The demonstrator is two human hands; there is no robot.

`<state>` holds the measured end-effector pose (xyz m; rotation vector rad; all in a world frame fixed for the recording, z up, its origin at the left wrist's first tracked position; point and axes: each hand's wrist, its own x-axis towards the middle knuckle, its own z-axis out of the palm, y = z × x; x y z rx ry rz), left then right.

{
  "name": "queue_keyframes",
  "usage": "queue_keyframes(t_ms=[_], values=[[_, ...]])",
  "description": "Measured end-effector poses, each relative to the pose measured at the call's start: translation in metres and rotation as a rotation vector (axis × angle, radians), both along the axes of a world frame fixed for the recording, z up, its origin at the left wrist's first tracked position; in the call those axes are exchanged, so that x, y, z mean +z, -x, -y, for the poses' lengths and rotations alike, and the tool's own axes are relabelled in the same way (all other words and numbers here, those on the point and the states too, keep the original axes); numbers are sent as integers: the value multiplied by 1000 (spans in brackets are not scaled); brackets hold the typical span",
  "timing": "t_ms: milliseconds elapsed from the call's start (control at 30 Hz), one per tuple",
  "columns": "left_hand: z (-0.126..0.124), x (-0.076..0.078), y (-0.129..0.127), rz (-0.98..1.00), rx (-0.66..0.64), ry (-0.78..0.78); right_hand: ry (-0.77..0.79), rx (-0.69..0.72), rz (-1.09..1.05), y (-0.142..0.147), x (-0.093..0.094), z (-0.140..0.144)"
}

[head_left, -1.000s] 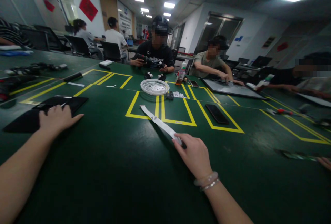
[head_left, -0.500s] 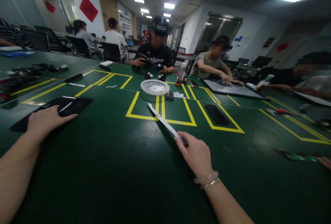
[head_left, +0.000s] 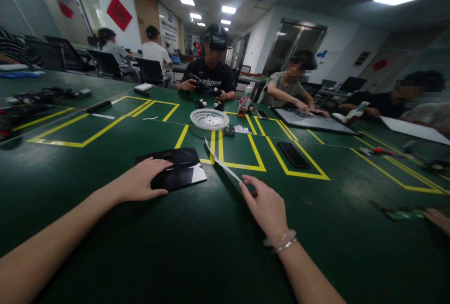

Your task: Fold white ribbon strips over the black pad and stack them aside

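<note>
My left hand (head_left: 142, 180) rests over the left end of a flat, glossy black panel (head_left: 179, 177) on the green table. Its fingers lie across the top, with the thumb along the near edge. White glare or a pale patch shows at the panel's right corner. Between thumb and fingertips, my right hand (head_left: 266, 201) pinches one end of a thin white strip (head_left: 225, 167). The strip slants away to the far left, its far tip just right of the panel. Two bracelets (head_left: 281, 240) circle my right wrist.
Beyond the strip stands a white round basket (head_left: 209, 112). A dark phone (head_left: 293, 154) lies to the right among yellow tape lines. A bottle (head_left: 243, 103) stands farther back. Several people sit around the table; one works over a large flat screen (head_left: 312, 121). Cables (head_left: 49, 97) lie far left.
My left hand has brought the black panel from the far left to the middle, beside the strip. My right hand keeps its pinch on the strip, nearly in place.
</note>
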<state>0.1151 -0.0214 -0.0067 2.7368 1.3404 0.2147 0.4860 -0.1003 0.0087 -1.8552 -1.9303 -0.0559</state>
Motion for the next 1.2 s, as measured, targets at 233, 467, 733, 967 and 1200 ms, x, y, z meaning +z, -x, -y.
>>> queue_keyframes(t_ms=[233, 467, 733, 967, 1200], values=[[38, 7, -43, 45, -257, 101, -9, 25, -136, -1, -2, -2], [48, 6, -62, 71, -397, 142, -24, 228, -235, 5, -8, -2], [48, 0, -66, 128, -365, -155, 7, 595, -65, 7, -4, 1], [44, -2, -64, 61, -464, -96, 93, 743, 98, 3, 4, 5], [48, -5, -69, 102, -531, -95, 170, 731, 150, 7, 8, 10]])
